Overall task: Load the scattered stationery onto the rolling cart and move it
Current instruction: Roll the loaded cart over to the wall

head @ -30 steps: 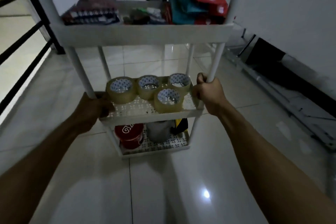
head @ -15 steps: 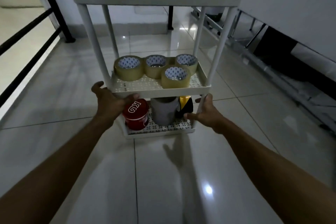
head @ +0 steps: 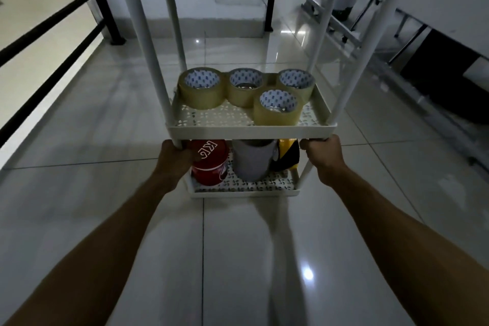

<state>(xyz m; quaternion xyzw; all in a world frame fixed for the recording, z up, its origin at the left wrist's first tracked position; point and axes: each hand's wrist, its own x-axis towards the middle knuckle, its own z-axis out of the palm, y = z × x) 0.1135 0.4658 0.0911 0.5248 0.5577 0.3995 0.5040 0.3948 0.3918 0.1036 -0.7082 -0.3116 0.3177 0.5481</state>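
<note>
Standing on the pale glossy tile floor (head: 100, 140), my white rolling cart (head: 251, 130) fills the upper middle of what I see, with 3 tiers: the top tier is cut off at the frame edge, the middle tray sits at about the height of my hands, and the bottom tray is close to the floor. A black railing (head: 47, 42) runs along my left, and a low metal frame (head: 341, 32) lies on the floor to the right by the wall.

My left hand (head: 176, 159) is curled around the near-left post just under the middle tray, and my right hand (head: 324, 152) grips the near-right post at the same level; the 2 hands are well apart, 1 at each front corner.

On the middle tray stand 4 rolls of clear packing tape (head: 277, 108), 3 in a back row and 1 in front on the right, touching its neighbours. On the bottom tray a grey tape roll (head: 252, 161) stands between a red tape roll (head: 210, 164) just beside my left hand and a yellow-and-black roll (head: 287, 156) to the right.
</note>
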